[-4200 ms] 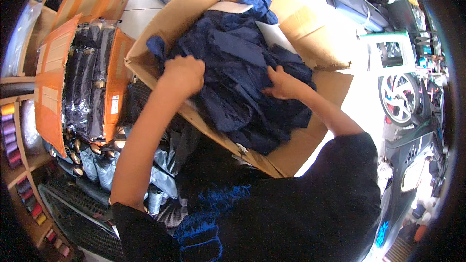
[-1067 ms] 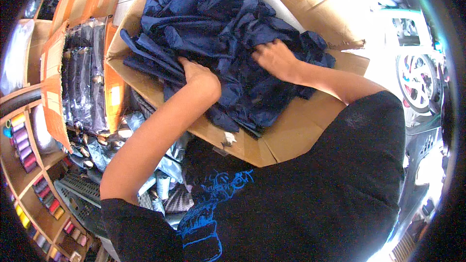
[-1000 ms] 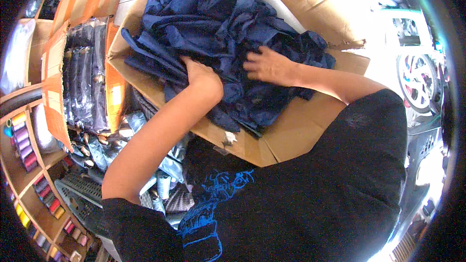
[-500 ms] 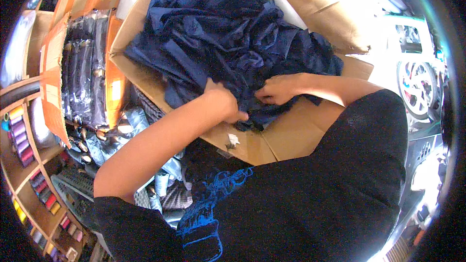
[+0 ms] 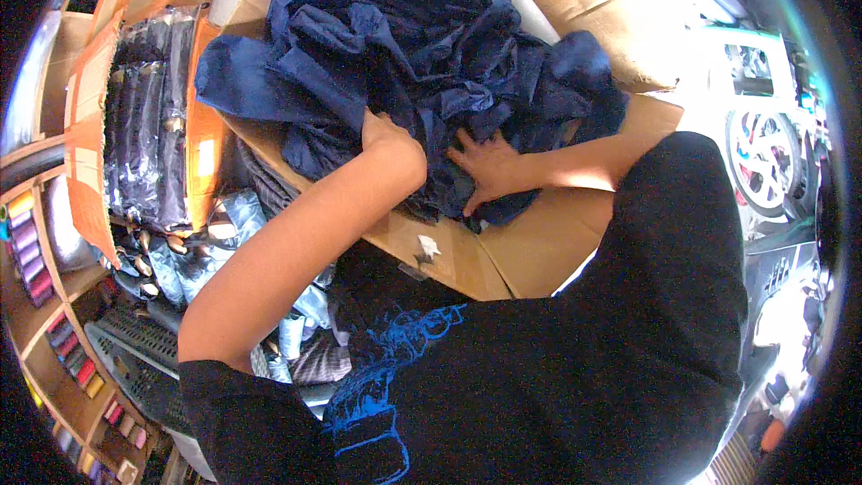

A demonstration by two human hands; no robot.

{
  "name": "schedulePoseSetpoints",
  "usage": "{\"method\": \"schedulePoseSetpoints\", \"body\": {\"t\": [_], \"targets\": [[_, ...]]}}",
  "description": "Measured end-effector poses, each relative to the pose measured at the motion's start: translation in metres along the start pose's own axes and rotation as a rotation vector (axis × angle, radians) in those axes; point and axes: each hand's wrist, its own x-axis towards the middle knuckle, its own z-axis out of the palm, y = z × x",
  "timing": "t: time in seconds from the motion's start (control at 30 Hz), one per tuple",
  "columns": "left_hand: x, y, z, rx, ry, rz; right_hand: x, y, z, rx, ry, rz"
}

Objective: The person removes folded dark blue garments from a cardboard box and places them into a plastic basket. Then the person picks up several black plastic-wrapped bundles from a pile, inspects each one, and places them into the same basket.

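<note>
A big heap of crumpled navy-blue cloth (image 5: 422, 54) fills an open cardboard box (image 5: 539, 242) in front of me. My left hand (image 5: 388, 139) reaches into the near middle of the heap, its wrist bent. Its fingers are sunk in the folds, so their grip is hidden. Just to the right, my right hand (image 5: 492, 166) lies on the cloth with fingers spread, holding nothing. One end of the cloth hangs over the box's left edge.
At left stands a taller cardboard box (image 5: 85, 135) of dark items in clear plastic. Wooden shelves (image 5: 54, 292) with coloured thread spools are at far left, near a dark plastic crate (image 5: 135, 341). A wheel (image 5: 763, 162) shows at far right.
My right hand has opened from a curled grip and spread on the cloth. My left hand has pushed deeper into the folds. A cloth end has moved out over the left edge.
</note>
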Motion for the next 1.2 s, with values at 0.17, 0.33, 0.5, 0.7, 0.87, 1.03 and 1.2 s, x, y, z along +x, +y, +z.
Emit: {"method": "schedulePoseSetpoints", "body": {"t": [0.17, 0.33, 0.5, 0.7, 0.87, 1.03, 1.2], "targets": [[-0.007, -0.005, -0.001, -0.019, 0.002, 0.010, 0.025, -0.008, 0.016, 0.011, -0.043, 0.040], [-0.009, -0.007, -0.011, -0.036, 0.007, 0.095, 0.034, 0.037, 0.005, 0.136, -0.151, 0.030], [0.009, -0.005, 0.001, -0.177, 0.010, 0.315, 0.026, 0.082, -0.063, 0.206, -0.118, -0.085], [0.012, -0.018, 0.004, -0.110, 0.118, 0.429, -0.027, 0.070, -0.147, 0.693, -0.029, 0.012], [-0.003, -0.031, -0.021, -0.578, 0.347, 0.328, -0.068, 0.072, -0.165, 1.483, 0.511, 0.110], [-0.035, -0.055, -0.023, -1.245, 0.867, 0.324, -0.083, 0.066, -0.174, 0.780, 0.974, 0.028], [-0.110, -0.049, -0.015, -2.305, 0.985, 0.721, -0.035, -0.012, -0.218, 1.259, 0.838, -0.023]]}}
